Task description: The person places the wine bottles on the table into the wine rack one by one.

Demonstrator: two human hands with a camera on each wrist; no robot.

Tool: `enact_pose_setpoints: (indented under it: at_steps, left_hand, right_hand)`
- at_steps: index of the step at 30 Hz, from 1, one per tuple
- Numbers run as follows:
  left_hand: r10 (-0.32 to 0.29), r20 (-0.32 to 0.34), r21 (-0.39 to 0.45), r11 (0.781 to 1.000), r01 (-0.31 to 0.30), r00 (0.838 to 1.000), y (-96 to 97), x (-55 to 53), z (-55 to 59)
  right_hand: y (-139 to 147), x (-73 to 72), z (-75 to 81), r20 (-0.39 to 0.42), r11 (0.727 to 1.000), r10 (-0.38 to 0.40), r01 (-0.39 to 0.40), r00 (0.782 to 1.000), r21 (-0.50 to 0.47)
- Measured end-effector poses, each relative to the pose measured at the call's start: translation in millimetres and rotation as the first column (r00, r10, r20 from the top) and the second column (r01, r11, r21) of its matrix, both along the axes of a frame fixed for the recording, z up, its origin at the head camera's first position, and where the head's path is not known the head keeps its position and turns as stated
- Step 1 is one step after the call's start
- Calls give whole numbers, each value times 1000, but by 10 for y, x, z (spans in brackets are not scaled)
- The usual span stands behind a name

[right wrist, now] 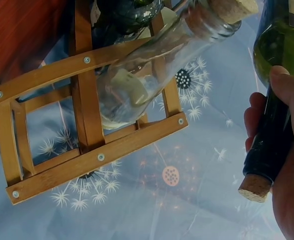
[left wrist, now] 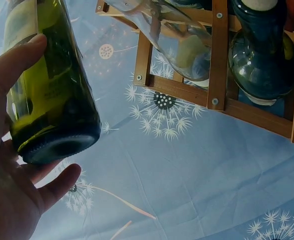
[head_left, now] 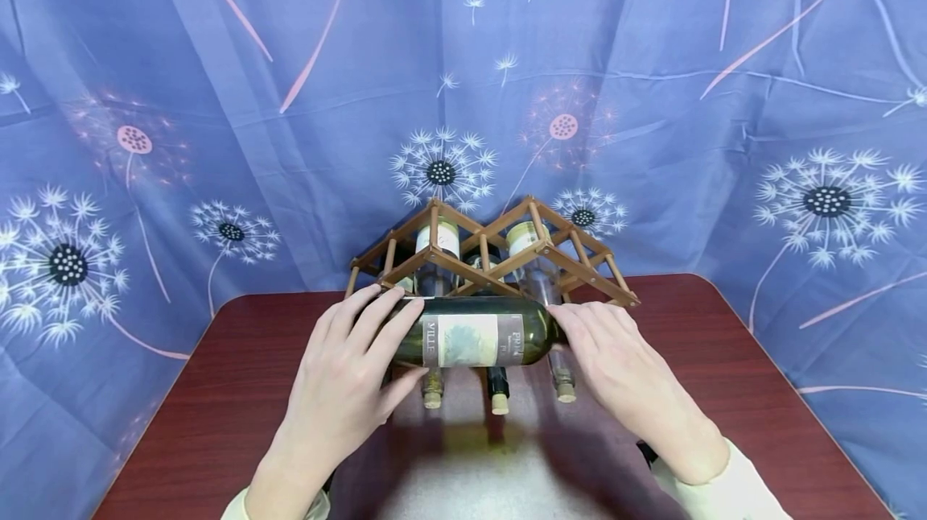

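A dark green wine bottle [head_left: 474,340] with a grey and white label lies sideways across both hands, in front of a wooden rack [head_left: 590,274]. My left hand [head_left: 348,375] holds its base end, thumb below and fingers over the top. On the neck end, my right hand [head_left: 626,367] is wrapped round the dark neck [right wrist: 269,135], and a cork [right wrist: 255,188] sticks out past the fingers. The bottle's base [left wrist: 62,142] shows above the left palm in the left wrist view. The right hand covers the neck in the head view.
Several bottles lie in the rack with corked necks towards me, among them a clear bottle [head_left: 539,282] at right and a black-necked bottle [head_left: 497,381] in the middle. A dark red table [head_left: 253,375] carries the rack. Blue dandelion-patterned cloth [head_left: 362,142] hangs behind.
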State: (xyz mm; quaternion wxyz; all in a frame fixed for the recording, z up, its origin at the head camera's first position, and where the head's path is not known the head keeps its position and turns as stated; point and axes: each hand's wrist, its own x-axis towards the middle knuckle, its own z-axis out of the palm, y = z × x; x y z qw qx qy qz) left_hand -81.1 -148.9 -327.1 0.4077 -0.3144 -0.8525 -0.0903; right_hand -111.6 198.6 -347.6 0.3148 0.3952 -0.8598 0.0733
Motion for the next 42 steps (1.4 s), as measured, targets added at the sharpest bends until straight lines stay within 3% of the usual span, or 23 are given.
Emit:
enact_pose_setpoints:
  at_steps: [5,10,22,28,42]
  left_hand:
    - [-34,-24,37,999,34,999,-7,-4,14]
    - [-51,-41,69,996,54,998,-27,-6,25]
    - [-52,-45,132,990,58,998,-49,13,44]
    - [-37,-25,145,989,40,999,-85,16,28]
    - [5,7,171,985,-6,1000,-207,13,-32]
  right_hand:
    - [44,2,7,-1,1000,11,-11,1000,-17]
    - [115,15,13,62,999,-9,11,998,-34]
    - [262,6,13,126,996,-21,31,992,-78]
    - [337,0,15,88,993,-4,14,996,-119]
    - [578,23,-65,42,988,-49,54,998,-142]
